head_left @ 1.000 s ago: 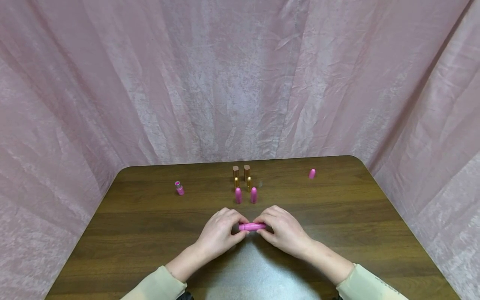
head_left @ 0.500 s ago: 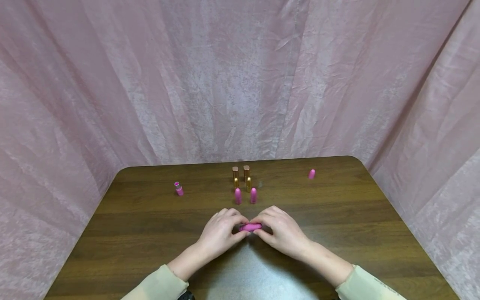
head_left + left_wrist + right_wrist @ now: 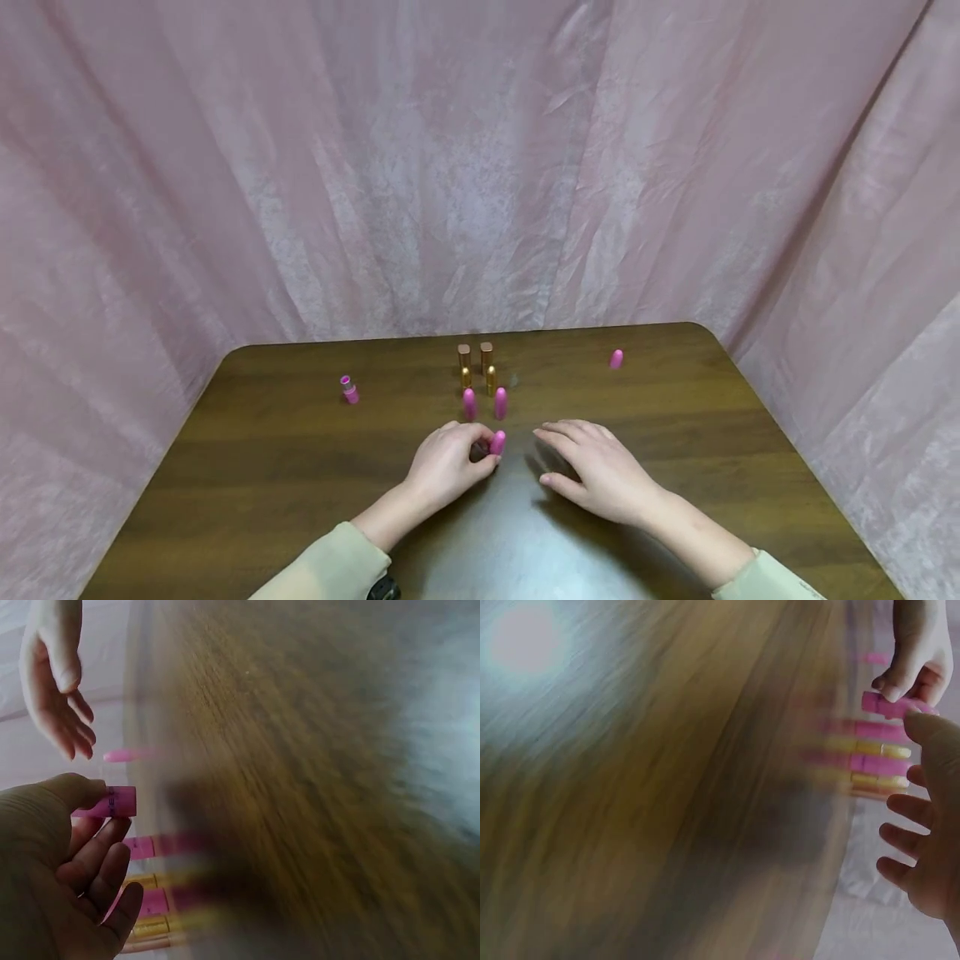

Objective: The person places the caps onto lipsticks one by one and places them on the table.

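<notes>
My left hand (image 3: 448, 462) pinches a pink lipstick (image 3: 498, 442) between thumb and fingers, its rounded end up. In the left wrist view dark lettering shows on the lipstick (image 3: 118, 801). My right hand (image 3: 603, 475) is apart from it, to the right over the table, fingers extended and holding nothing. Just beyond the left hand, two capped pink lipsticks (image 3: 469, 404) stand upright side by side. An uncapped pink lipstick base (image 3: 350, 390) with a silver collar stands at the far left. A loose pink cap (image 3: 617, 359) stands at the far right.
Behind the pink pair stand two gold lipsticks (image 3: 491, 381), then two copper-brown square tubes (image 3: 464, 358). The brown wooden table (image 3: 285, 467) ends at a pink curtain (image 3: 480, 167) at the back and sides. A glare spot lies near its front.
My right hand has let go of the lipstick and moved right, its fingers spreading. The left hand keeps the lipstick and has tipped it from lying sideways to upright.
</notes>
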Demonstrator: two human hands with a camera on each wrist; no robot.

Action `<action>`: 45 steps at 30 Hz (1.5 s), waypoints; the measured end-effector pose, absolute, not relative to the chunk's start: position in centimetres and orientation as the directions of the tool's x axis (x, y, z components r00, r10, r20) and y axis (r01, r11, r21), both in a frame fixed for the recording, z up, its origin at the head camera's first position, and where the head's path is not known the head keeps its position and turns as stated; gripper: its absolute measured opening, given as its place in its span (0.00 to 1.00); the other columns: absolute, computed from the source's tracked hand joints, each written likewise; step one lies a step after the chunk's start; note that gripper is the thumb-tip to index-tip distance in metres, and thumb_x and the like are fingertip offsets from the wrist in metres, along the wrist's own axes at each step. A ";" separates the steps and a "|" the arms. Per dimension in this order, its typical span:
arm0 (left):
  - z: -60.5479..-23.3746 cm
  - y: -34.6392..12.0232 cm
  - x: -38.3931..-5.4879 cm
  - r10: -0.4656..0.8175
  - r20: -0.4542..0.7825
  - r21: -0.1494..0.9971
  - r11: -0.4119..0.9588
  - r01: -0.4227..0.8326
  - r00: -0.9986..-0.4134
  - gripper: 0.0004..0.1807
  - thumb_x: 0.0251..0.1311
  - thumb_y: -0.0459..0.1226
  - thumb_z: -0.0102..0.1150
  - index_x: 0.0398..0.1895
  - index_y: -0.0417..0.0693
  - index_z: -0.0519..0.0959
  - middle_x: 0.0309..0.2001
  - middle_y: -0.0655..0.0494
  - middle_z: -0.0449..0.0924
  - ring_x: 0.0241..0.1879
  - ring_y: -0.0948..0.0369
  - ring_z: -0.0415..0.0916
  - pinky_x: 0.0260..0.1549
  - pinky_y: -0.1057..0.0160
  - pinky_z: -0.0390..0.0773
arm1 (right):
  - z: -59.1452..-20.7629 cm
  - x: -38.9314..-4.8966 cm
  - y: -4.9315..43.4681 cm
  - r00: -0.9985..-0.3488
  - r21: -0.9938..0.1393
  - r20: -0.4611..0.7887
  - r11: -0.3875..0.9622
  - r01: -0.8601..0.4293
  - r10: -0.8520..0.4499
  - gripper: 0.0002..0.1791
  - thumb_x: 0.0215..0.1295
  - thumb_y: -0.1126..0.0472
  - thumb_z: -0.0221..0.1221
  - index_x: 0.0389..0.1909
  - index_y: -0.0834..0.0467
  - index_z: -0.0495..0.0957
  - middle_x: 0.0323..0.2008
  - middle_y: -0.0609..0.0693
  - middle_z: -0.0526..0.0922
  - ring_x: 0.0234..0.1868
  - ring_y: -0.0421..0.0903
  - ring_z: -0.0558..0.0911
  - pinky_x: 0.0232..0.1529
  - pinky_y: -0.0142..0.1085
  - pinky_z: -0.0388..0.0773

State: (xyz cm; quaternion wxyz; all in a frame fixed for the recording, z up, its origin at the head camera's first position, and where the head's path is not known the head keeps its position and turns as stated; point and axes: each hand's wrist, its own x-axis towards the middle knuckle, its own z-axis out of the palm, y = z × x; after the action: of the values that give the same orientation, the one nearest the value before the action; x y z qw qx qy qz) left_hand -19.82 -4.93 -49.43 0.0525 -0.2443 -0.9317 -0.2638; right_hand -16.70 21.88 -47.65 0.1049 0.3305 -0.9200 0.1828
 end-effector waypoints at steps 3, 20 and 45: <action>-49.9 -4.4 -20.1 0.409 0.203 0.481 0.750 0.454 -0.890 0.06 0.58 0.45 0.72 0.36 0.61 0.84 0.32 0.71 0.84 0.34 0.66 0.75 0.33 0.61 0.76 | -48.3 -16.2 22.9 -0.763 -0.226 0.272 0.732 -0.643 -0.586 0.35 0.66 0.44 0.67 0.69 0.56 0.74 0.67 0.55 0.76 0.69 0.58 0.72 0.68 0.57 0.64; -50.2 -2.4 -21.6 0.337 0.179 0.523 0.763 0.380 -0.924 0.08 0.59 0.45 0.73 0.40 0.58 0.85 0.31 0.67 0.83 0.31 0.67 0.76 0.30 0.61 0.75 | -48.6 -15.8 25.0 -0.796 -0.217 0.243 0.768 -0.602 -0.555 0.35 0.68 0.41 0.64 0.71 0.53 0.73 0.69 0.53 0.74 0.71 0.59 0.69 0.68 0.60 0.63; -47.8 -0.3 -14.2 0.784 0.230 0.062 0.580 0.812 -0.577 0.39 0.67 0.68 0.50 0.72 0.55 0.72 0.66 0.55 0.74 0.62 0.56 0.72 0.60 0.53 0.74 | -48.3 -19.3 28.7 -0.888 -0.252 0.172 0.853 -0.458 -0.426 0.35 0.70 0.44 0.63 0.72 0.57 0.71 0.70 0.59 0.72 0.70 0.66 0.68 0.66 0.66 0.62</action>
State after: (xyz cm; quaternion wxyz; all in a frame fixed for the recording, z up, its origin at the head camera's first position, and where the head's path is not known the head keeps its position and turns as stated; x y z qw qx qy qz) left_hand -14.22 -0.32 -47.80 0.0891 -0.4512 -0.8843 -0.0803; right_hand -19.25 28.74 -48.35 0.0549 0.2299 -0.9609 0.1441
